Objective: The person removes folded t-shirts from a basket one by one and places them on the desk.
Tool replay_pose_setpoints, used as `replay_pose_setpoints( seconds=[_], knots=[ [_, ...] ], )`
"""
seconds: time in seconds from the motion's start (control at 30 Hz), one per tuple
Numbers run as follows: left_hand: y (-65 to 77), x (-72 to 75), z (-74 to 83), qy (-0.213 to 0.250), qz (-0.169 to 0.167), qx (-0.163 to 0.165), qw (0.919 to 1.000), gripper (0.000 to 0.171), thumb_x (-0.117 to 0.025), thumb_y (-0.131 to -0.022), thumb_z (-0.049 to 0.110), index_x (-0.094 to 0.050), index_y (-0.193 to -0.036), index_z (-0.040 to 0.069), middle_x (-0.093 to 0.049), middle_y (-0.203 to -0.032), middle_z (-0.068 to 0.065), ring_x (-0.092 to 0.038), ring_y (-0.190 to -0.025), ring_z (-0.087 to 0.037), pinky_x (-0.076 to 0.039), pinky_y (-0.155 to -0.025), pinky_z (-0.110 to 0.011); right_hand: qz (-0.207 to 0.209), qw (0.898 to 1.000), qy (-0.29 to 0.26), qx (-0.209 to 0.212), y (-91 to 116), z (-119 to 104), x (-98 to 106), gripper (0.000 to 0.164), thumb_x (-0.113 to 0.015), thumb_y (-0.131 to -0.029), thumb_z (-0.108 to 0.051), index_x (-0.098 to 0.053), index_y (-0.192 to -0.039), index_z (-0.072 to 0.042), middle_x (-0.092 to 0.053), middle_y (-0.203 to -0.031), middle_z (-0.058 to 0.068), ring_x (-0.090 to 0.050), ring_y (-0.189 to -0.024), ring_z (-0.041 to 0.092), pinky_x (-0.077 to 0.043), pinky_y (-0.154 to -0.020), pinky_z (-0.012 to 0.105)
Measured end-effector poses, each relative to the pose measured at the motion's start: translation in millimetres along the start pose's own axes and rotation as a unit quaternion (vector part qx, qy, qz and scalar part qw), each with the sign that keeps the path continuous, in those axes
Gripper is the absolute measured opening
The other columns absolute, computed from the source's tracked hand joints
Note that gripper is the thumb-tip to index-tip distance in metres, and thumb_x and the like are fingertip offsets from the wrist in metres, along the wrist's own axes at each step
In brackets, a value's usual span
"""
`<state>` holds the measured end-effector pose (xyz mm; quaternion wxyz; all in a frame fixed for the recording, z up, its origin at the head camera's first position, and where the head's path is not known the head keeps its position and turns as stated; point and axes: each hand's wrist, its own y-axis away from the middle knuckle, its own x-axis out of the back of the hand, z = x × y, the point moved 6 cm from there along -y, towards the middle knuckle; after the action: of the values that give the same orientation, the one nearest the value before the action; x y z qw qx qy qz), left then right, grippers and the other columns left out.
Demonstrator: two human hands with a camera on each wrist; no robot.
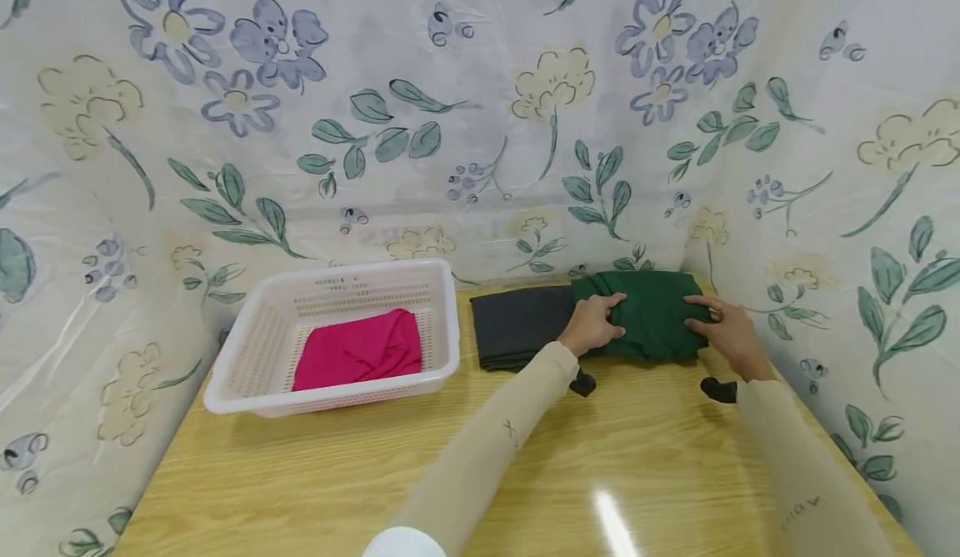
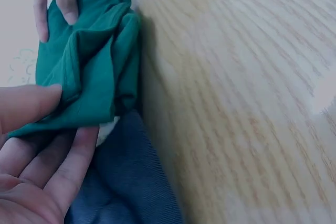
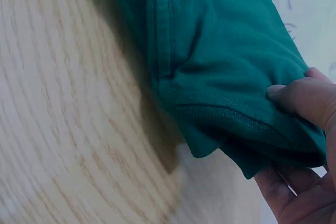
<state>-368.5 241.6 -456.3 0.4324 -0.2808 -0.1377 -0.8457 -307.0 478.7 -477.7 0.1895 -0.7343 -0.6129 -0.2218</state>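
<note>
A folded green garment [image 1: 651, 311] lies at the back right of the table, its left end beside or over a folded dark grey garment [image 1: 517, 328]. My left hand [image 1: 592, 323] grips the green garment's left end, thumb on top and fingers beneath, as the left wrist view shows. At the opposite end my right hand [image 1: 727, 336] pinches the edge, with the thumb above the cloth and fingers under it [image 3: 304, 182]. In the left wrist view the dark garment [image 2: 126, 177] lies just below the green cloth [image 2: 94, 61].
A white plastic basket [image 1: 333, 400] stands at the back left with a folded pink garment [image 1: 367, 348] inside. Flower-patterned sheeting [image 1: 480, 123] rises behind the wooden table [image 1: 315, 474] and along both sides.
</note>
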Motion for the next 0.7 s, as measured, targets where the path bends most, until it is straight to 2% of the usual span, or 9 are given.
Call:
replay_pose_setpoints(
  seconds=[0.03,0.07,0.13,0.33,0.5,0.7],
  knots=[
    [-0.4,-1.7,-2.6,0.0,-0.006,0.008,1.0,0.067,-0.078,-0.093,0.009,-0.051,-0.154,0.02,-0.074,-0.11,-0.011,-0.068,-0.099,-0.017,-0.049,-0.07,-0.021,0.0,1.0,0.004,-0.003,-1.1,1.2,-0.8,0.056,-0.068,-0.102,-0.018,-0.048,-0.153,-0.004,-0.02,-0.164,0.032,-0.025,-0.146,0.056,-0.036,-0.108,0.067],
    [-0.6,-3.3,-4.5,-0.004,-0.01,0.015,0.9998,0.069,-0.079,-0.093,0.01,-0.05,-0.155,0.021,-0.07,-0.126,-0.013,-0.065,-0.116,-0.02,-0.052,-0.078,-0.023,0.002,1.0,0.006,-0.007,-2.0,2.5,-1.7,0.055,-0.068,-0.102,-0.017,-0.049,-0.152,-0.004,-0.022,-0.163,0.032,-0.026,-0.145,0.056,-0.037,-0.108,0.067],
    [-1.9,-6.0,-6.8,-0.014,-0.02,0.027,0.9993,0.072,-0.08,-0.092,0.012,-0.048,-0.156,0.021,-0.062,-0.141,-0.012,-0.058,-0.13,-0.023,-0.054,-0.09,-0.026,0.003,1.0,0.008,-0.013,-3.7,4.6,-2.4,0.055,-0.069,-0.101,-0.016,-0.05,-0.152,-0.004,-0.023,-0.163,0.033,-0.027,-0.145,0.056,-0.037,-0.108,0.067],
    [-6.0,-10.4,-7.8,-0.054,-0.041,0.036,0.9971,0.081,-0.082,-0.09,0.014,-0.041,-0.16,0.02,-0.052,-0.153,-0.011,-0.047,-0.14,-0.028,-0.048,-0.105,-0.034,0.008,1.0,0.022,-0.021,-8.1,7.1,-2.8,0.054,-0.069,-0.101,-0.014,-0.051,-0.151,-0.003,-0.025,-0.162,0.033,-0.028,-0.144,0.056,-0.035,-0.109,0.067],
    [-8.4,-12.4,-8.2,-0.091,-0.038,0.035,0.9945,0.081,-0.083,-0.09,0.016,-0.042,-0.159,0.019,-0.047,-0.157,-0.008,-0.039,-0.146,-0.031,-0.045,-0.108,-0.035,0.007,0.999,0.037,-0.031,-11.6,9.2,-3.4,0.052,-0.067,-0.101,-0.012,-0.051,-0.15,-0.001,-0.026,-0.159,0.037,-0.028,-0.144,0.056,-0.033,-0.11,0.068],
    [-8.5,-13.0,-8.6,-0.117,-0.03,0.024,0.9923,0.072,-0.082,-0.09,0.016,-0.049,-0.155,0.015,-0.052,-0.153,-0.008,-0.046,-0.141,-0.029,-0.046,-0.108,-0.035,-0.002,0.998,0.027,-0.055,-12.5,16.4,-6.6,0.05,-0.063,-0.103,-0.01,-0.049,-0.149,0.004,-0.026,-0.158,0.039,-0.027,-0.144,0.056,-0.034,-0.112,0.064]
  ],
)
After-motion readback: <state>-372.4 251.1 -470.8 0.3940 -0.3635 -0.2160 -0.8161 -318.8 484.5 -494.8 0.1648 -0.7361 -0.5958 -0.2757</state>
